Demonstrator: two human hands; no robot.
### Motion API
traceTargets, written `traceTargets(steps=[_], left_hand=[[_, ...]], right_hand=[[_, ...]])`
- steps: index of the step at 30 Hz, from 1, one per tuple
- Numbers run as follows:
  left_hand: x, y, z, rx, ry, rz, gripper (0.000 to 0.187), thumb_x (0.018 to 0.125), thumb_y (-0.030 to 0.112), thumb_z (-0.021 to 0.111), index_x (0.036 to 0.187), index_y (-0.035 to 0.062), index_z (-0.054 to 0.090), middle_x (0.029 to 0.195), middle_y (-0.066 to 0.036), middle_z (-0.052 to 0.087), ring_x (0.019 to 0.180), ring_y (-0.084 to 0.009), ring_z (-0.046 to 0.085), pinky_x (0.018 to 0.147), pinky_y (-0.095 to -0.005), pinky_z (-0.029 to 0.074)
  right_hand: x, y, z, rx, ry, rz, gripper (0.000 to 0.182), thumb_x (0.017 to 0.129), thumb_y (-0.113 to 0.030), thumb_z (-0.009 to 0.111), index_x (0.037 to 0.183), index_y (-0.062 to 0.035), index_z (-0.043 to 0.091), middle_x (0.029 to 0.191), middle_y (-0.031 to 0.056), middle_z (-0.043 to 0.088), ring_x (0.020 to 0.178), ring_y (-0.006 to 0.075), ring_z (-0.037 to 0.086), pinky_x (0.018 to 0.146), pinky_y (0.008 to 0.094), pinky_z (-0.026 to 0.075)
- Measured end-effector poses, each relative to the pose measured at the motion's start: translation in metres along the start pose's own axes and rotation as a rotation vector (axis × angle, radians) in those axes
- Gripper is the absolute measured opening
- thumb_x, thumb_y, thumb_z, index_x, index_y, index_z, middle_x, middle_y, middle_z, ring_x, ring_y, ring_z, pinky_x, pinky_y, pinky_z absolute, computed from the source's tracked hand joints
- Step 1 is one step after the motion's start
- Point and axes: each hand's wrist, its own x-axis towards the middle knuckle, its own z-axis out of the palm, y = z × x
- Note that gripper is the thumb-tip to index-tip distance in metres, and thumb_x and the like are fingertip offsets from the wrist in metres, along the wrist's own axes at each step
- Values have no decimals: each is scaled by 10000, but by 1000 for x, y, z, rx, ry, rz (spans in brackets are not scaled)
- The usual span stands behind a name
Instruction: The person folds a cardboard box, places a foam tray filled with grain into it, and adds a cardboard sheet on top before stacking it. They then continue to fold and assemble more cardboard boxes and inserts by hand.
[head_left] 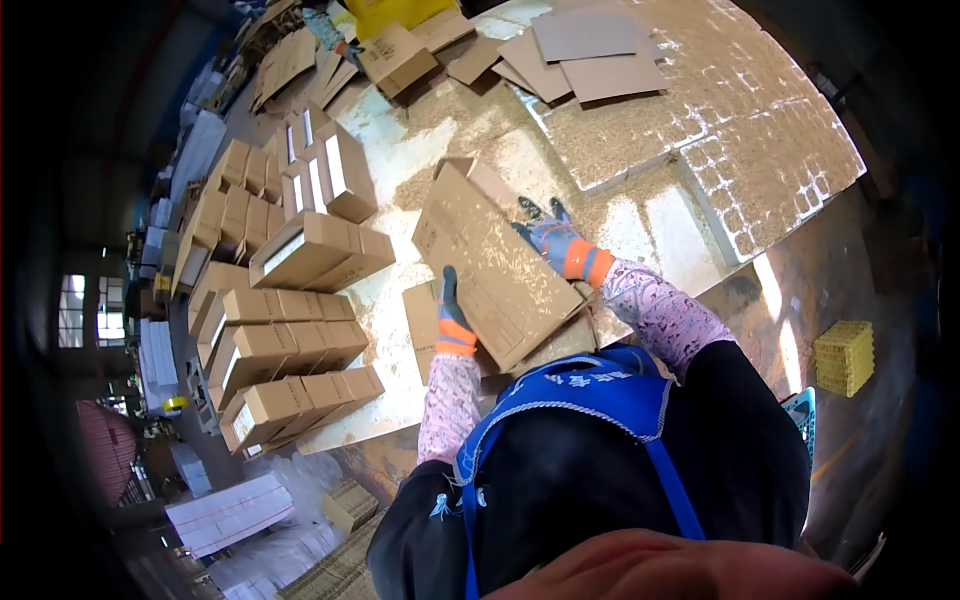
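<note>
A large cardboard box (490,265), scattered with brown flakes, is tilted in front of my body between my two gloved hands. My left hand (451,312) lies along its left edge, thumb pointing up and the other fingers hidden behind the cardboard. On the opposite side, my right hand (556,240) presses against the box's right edge with its dark fingertips spread. Beneath and beside the box, more cardboard (421,325) shows, partly covered by it. Both gloves are grey with orange cuffs.
Rows of packed cardboard boxes (300,345) stand on the left of the table. Flat cardboard sheets (612,78) lie at the back, beside trays covered in brown flakes (770,160). Across the table, another person's gloved hand (350,52) touches a carton (398,60). A yellow stack (844,358) sits on the floor.
</note>
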Motion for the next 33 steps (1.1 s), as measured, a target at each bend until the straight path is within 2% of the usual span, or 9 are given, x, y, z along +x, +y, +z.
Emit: traceTargets(steps=[4, 6, 9, 12, 18, 23, 25, 29, 33], left_hand=[[-7, -3, -12, 98, 69, -12, 581, 866, 433, 539, 1292, 54, 424, 1187, -141, 551, 1038, -289, 570, 888, -422, 479], [-9, -6, -18, 125, 96, 5, 587, 868, 442, 531, 1295, 53, 422, 1187, -139, 550, 1039, -284, 569, 884, -413, 480], [-3, -25, -42, 100, 160, 24, 585, 878, 447, 511, 1300, 57, 403, 1169, -133, 550, 1007, -264, 581, 842, -389, 500], [-2, -24, -23, 88, 217, -3, 579, 883, 459, 496, 1296, 63, 412, 1163, -125, 553, 995, -251, 583, 829, -369, 502], [2, -15, -19, 120, 281, -66, 569, 884, 473, 486, 1278, 65, 448, 1150, -126, 567, 1001, -244, 581, 835, -358, 499], [4, -12, -19, -5, 255, -72, 576, 885, 472, 484, 1282, 57, 441, 1144, -137, 570, 989, -247, 588, 819, -354, 508], [2, -16, -15, -10, 268, -63, 580, 881, 473, 493, 1278, 52, 443, 1144, -138, 570, 992, -248, 586, 821, -351, 504], [4, -20, -25, 36, 207, -89, 581, 874, 490, 497, 1262, 60, 459, 1137, -126, 573, 985, -228, 587, 826, -346, 504], [1, -24, -27, 257, 270, 40, 571, 871, 445, 530, 1249, 24, 456, 1072, -124, 595, 909, -216, 607, 777, -312, 508]], right_hand=[[9, 62, 8, 249, -167, -350, 367, 805, -147, 511, 1162, -71, 548, 1042, 168, 584, 966, 318, 563, 816, 408, 452], [25, 88, -19, 857, -320, 142, 331, 781, -239, 592, 1068, -76, 610, 1015, 151, 601, 958, 303, 570, 813, 385, 454], [51, 198, -8, 435, 231, 452, 377, 743, -382, 623, 1018, -124, 647, 1172, 119, 566, 1043, 292, 539, 872, 369, 430], [72, 288, -32, -547, -70, 644, 280, 799, -323, 518, 1026, -243, 662, 1425, 61, 339, 1340, 321, 224, 1084, 465, 148], [76, 319, -27, -675, -91, 451, 337, 824, -228, 505, 1148, -205, 595, 1405, 54, 370, 1332, 253, 273, 1078, 472, 177], [38, 165, -103, -17, 192, 295, 318, 849, -101, 489, 1158, -83, 561, 1271, 84, 523, 1197, 225, 469, 956, 319, 394], [25, 138, -110, 925, 433, 276, 438, 834, -25, 504, 1270, -53, 469, 1315, 109, 477, 1220, 211, 440, 959, 308, 390], [14, 115, -67, 1344, 366, 413, 687, 801, 55, 549, 1403, -33, 232, 1389, 122, 366, 1214, 213, 429, 985, 304, 363], [-3, 105, -57, 1624, 279, 449, 590, 805, 27, 577, 1343, 24, 335, 1295, 123, 468, 1160, 191, 468, 955, 283, 395]])
